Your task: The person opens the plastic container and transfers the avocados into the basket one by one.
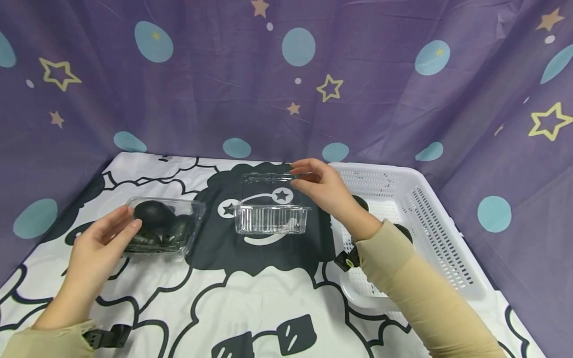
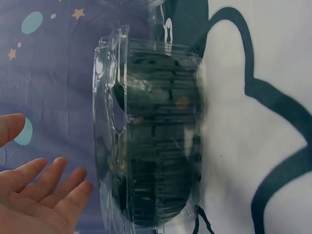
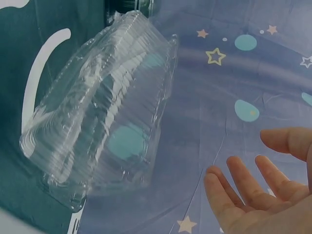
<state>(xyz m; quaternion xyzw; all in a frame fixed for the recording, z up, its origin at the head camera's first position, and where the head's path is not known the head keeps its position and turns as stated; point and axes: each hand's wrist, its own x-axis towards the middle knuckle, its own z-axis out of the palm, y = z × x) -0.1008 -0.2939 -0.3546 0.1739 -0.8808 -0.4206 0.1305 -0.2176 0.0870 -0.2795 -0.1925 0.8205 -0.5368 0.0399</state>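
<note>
1. Left hand, fingers relaxed and parted, is at the left edge of the filled clear box!
2. Right hand, thumb wide of the fingers, hovers beside the second clear box's raised lid.
3. Both boxes sit between the hands.

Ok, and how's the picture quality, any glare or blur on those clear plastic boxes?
Head view: brightest and fairly sharp, with thin highlights on the empty box; left wrist view: dimmer and soft, with pale glare on the filled box; right wrist view: also soft, with whitish reflections along the empty box's ribs.
</note>
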